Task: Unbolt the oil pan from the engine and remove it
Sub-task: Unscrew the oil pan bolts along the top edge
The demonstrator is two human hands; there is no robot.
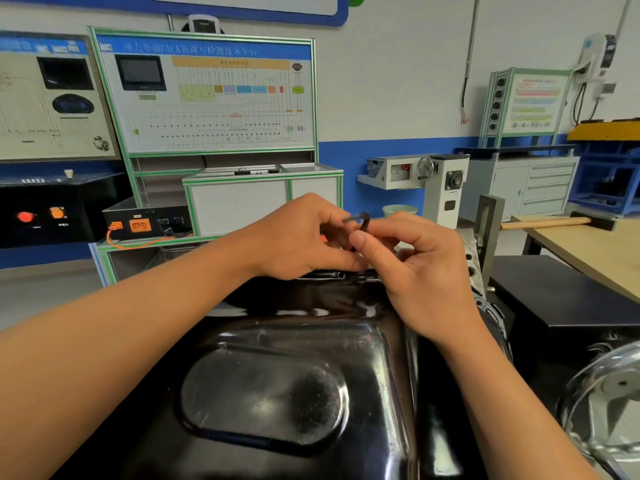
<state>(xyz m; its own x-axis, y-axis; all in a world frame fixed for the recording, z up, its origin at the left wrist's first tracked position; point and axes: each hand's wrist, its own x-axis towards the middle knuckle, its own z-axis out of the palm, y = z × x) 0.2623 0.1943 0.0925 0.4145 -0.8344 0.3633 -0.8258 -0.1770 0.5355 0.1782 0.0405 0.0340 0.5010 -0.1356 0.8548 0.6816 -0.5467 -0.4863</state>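
Pinching small dark bolt (360, 220) between fingertips of left hand (304, 237) and right hand (415, 268), above far edge of oil pan (277, 375). Seated on engine (469, 258), under forearms. Right: hammer (547, 223) on wooden table (588, 254). Behind: training panel (207, 95).

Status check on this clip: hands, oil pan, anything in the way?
Left hand and right hand both pinching a small dark part over the pan's far edge. Oil pan in place, not lifted. Nothing lying on it.
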